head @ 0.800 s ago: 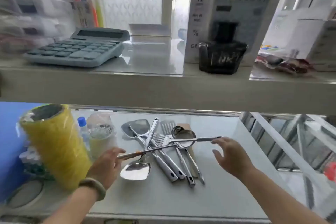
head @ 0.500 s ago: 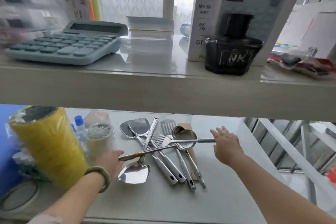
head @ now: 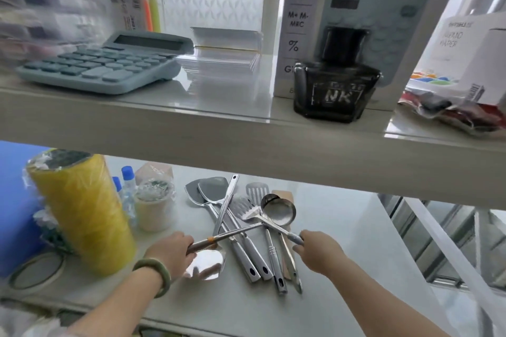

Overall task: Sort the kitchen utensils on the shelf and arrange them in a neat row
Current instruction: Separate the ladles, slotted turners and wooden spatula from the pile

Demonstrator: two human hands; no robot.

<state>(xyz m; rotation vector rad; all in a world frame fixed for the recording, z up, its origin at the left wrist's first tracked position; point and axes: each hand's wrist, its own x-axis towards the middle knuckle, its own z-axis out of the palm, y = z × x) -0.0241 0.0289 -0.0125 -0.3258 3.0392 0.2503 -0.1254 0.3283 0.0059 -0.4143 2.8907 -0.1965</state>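
Observation:
Several steel utensils [head: 246, 249] lie in a crossed pile on the lower white shelf [head: 342, 230]: flat turners, slotted turners, a ladle and a wooden spatula [head: 286, 197]. My left hand [head: 167, 252] is closed on the orange-ringed handle of a slotted turner [head: 232, 234] that lies across the pile. My right hand [head: 320, 252] pinches the handle end of the ladle [head: 279, 210], whose bowl rests on the pile. One turner [head: 208, 265] points its blade toward me, just right of my left hand.
A yellow wrapped roll [head: 82, 213], a plastic-covered cup [head: 153, 208] and small blue-capped bottles [head: 127, 180] crowd the shelf's left. A tape ring [head: 35, 268] lies at front left. The upper shelf [head: 246, 142] overhangs with a calculator [head: 104, 63] and an ink bottle [head: 336, 90].
My right hand has closed on the ladle's handle and swung it from pointing right to pointing toward me. My left hand keeps its hold on the orange-ringed handle.

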